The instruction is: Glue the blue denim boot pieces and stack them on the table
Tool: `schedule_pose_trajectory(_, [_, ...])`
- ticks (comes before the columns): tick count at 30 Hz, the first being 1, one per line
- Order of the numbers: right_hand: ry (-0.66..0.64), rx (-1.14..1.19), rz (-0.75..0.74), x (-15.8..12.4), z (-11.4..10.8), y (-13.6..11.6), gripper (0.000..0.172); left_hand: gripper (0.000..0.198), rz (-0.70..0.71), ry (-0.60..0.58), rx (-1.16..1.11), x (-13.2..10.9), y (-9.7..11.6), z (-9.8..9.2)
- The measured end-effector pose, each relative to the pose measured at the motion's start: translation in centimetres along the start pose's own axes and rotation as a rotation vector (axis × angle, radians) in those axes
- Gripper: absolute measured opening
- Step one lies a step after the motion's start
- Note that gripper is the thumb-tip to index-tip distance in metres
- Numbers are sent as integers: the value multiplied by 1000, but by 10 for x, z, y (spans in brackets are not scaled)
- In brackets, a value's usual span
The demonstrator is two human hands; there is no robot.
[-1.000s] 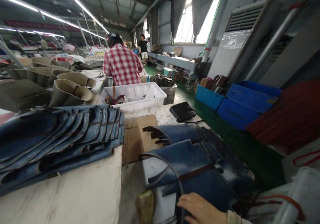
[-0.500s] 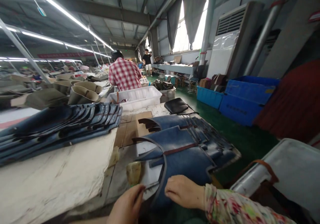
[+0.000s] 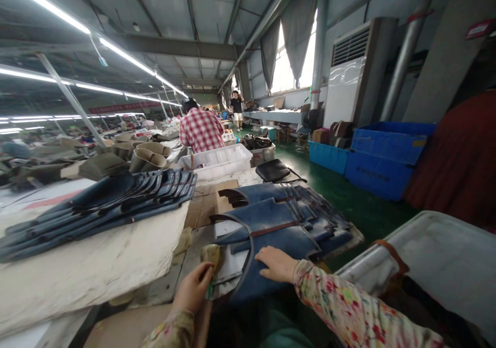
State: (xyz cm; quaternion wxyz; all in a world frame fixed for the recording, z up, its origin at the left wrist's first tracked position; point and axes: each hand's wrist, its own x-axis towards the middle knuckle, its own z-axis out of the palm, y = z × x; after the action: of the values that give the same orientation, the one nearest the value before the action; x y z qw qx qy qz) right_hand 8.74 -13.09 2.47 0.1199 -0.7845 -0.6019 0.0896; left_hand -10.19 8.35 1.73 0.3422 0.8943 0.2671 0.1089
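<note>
My left hand point(image 3: 194, 287) is closed in a pinch beside a yellowish cup-like container point(image 3: 208, 253). A bit of green shows under its fingertips, but what it grips is too small to make out. My right hand point(image 3: 277, 264) lies with fingers stretched out on a blue panel point(image 3: 267, 234), near its curved dark edge. A brown strip point(image 3: 275, 228) crosses this panel, which rests on a spread of similar blue pieces. White sheets point(image 3: 232, 265) show inside the curve, between my hands.
More blue panels point(image 3: 116, 198) are stacked on a pale board point(image 3: 127, 250) to the left. A black pouch point(image 3: 273, 170) and a white crate point(image 3: 225, 159) stand farther back, near a person in a checked shirt point(image 3: 201, 131). At right are blue bins point(image 3: 383, 167) and a pale tub point(image 3: 445, 250).
My right hand has gone from curled to stretched fingers on the blue panel. My left hand is now right by the yellowish container. The whole view has shifted slightly.
</note>
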Motion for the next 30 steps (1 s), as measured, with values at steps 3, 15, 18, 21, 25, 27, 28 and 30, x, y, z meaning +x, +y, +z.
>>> schedule_pose_trajectory(3, [-45,-26,-13,-1,5,2,38,47,16,29,-47,0,-1,0])
schedule_pose_trajectory(15, [-189,-87,-106,-4,15,-3,83,46,11,90,-95,-3,2,3])
schedule_pose_trajectory(18, [-214,-112,-103,-4,16,-7,83,45,17,90,-108,-5,4,2])
schedule_pose_trajectory(21, [-231,-126,-105,-4,16,-9,82,43,17,92,-126,-8,8,1])
schedule_pose_trajectory(25, [-241,-171,-97,-4,21,-13,88,44,10,85,-136,-11,10,1])
schedule_pose_trajectory(27, [-242,-198,-85,-4,24,-17,90,45,4,83,-139,-11,10,1])
schedule_pose_trajectory(28, [-249,-211,-78,-4,24,-19,91,46,-1,79,-149,-11,10,1])
schedule_pose_trajectory(30, [-265,-232,-70,-4,22,-24,89,47,-21,73,-179,-11,11,0])
